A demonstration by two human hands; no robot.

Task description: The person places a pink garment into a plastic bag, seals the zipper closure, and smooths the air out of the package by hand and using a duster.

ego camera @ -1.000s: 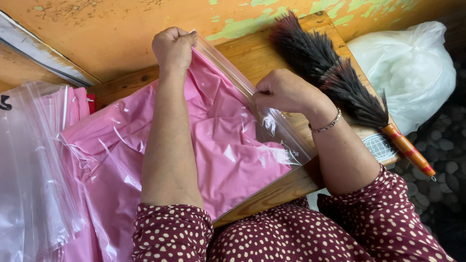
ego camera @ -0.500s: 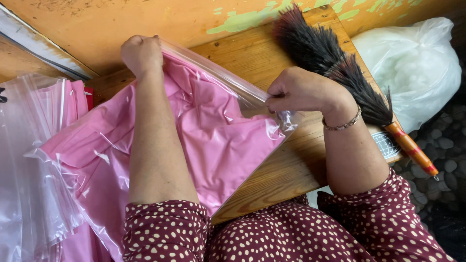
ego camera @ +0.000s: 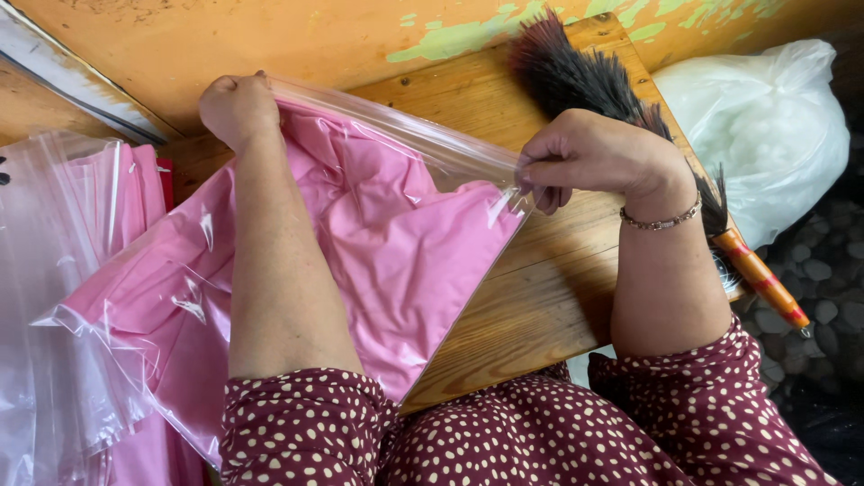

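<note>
A clear plastic zip bag (ego camera: 423, 148) holding folded pink cloth (ego camera: 405, 252) lies on a wooden table (ego camera: 549, 297). My left hand (ego camera: 236, 106) is a closed fist gripping the bag's top edge at its far left corner. My right hand (ego camera: 585, 157) pinches the same top edge at its right corner, near the table's middle. The strip between both hands is stretched taut. My left forearm rests across the bag.
A dark feather duster (ego camera: 594, 81) with an orange handle (ego camera: 760, 279) lies under my right wrist. A white plastic sack (ego camera: 765, 117) sits on the pebbled floor at right. More clear bags with pink cloth (ego camera: 63, 270) are stacked at left. An orange wall (ego camera: 315, 36) is behind.
My left hand has moved left along the bag's top edge and my right hand has moved right, so the edge is now stretched out between them.
</note>
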